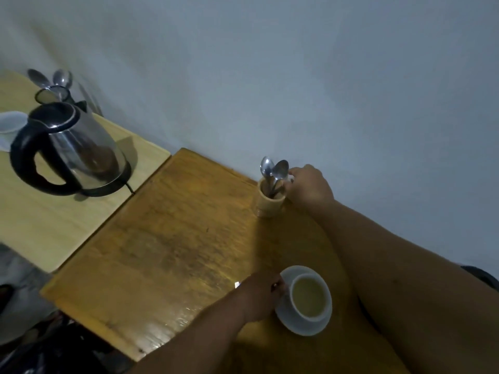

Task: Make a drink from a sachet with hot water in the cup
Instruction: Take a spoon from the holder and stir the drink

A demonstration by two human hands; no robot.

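Note:
A white cup with pale yellowish liquid stands on a white saucer at the near right of the brown wooden table. My left hand rests at the cup's left side, fingers closed at the cup or its handle. My right hand reaches far right to a beige holder with several metal spoons, fingers touching a spoon there. A steel electric kettle with a black handle stands at the far left. No sachet is visible.
The kettle sits on a lighter wooden surface beside the brown table, its cord trailing right. Behind it are a second holder with spoons and a white cup. A grey wall runs along the back. Dark clutter lies at the lower left.

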